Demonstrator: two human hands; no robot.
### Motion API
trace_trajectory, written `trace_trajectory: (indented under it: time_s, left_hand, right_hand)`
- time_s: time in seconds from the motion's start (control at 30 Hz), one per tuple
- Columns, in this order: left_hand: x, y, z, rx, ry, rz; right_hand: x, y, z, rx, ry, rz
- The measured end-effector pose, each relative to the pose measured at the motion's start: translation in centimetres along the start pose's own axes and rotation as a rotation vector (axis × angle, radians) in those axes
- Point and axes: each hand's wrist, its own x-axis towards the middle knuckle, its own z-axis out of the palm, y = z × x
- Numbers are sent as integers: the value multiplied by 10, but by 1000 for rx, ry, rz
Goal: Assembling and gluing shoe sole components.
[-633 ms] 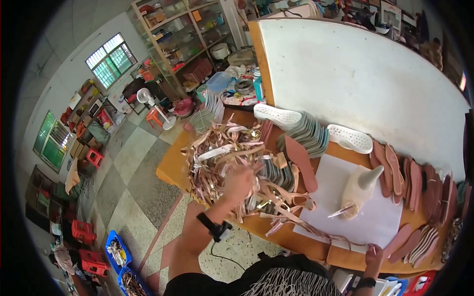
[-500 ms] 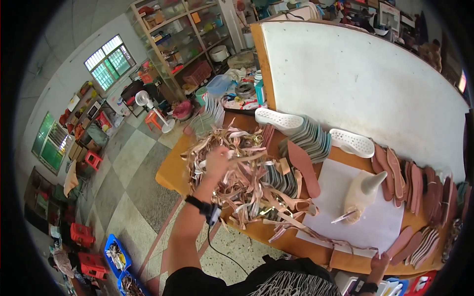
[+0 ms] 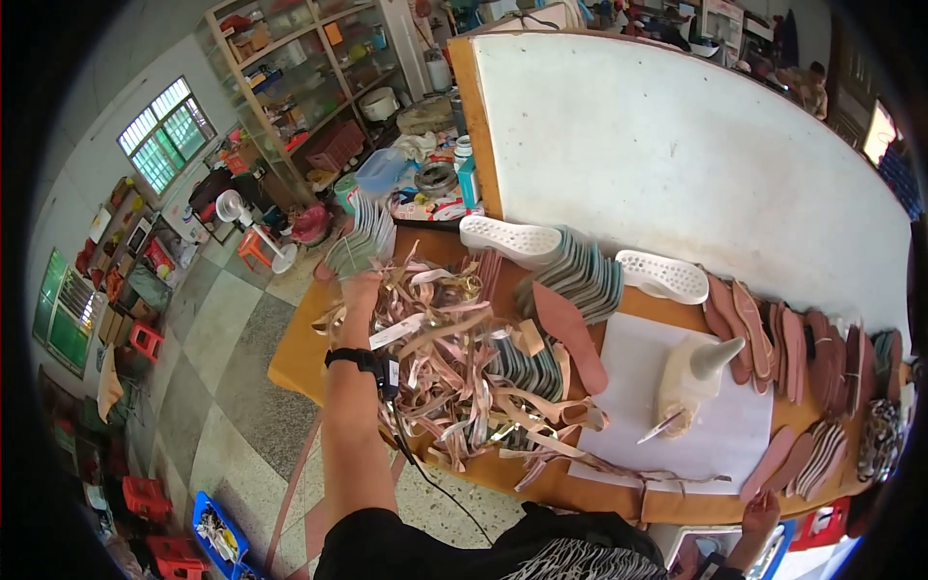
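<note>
A tangled pile of pink, beige and white strips [image 3: 435, 338] covers the left part of the table. My left hand [image 3: 361, 288] reaches to the far left edge of this pile; its fingers are blurred and hidden from me. My right hand [image 3: 762, 512] is at the front edge on the right, fingers curled, close to the tips of some pink insoles [image 3: 770, 462]. Anything in those fingers is too small to make out. A long thin strip [image 3: 667, 476] trails from the pile across white paper [image 3: 619, 425], its end lying short of my right hand.
A cream bottle [image 3: 688, 377] with a grey conical tip is on the paper. Stacked grey-green insoles [image 3: 585, 280], white perforated soles [image 3: 662, 275] and brown-pink insoles [image 3: 788, 348] line the back, before a white partition [image 3: 677, 155]. A blue basket [image 3: 217, 527] sits on the floor.
My left hand has moved from the middle of the strip pile to its far left edge. My right hand has come away from the long strip's end. The view has shifted.
</note>
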Motion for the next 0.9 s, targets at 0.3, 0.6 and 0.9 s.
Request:
trace_trajectory:
  time_s: [0.3, 0.6, 0.9]
  left_hand:
    - [-18, 38, -90, -867, 394, 78]
    - [-58, 129, -231, -1131, 455, 252]
    - [-171, 242, -238, -1235, 61, 435]
  right_hand:
    - [-1, 23, 49, 78, -391, 132]
    - [-49, 34, 113, -9, -615, 100]
    - [-137, 14, 157, -319, -653, -124]
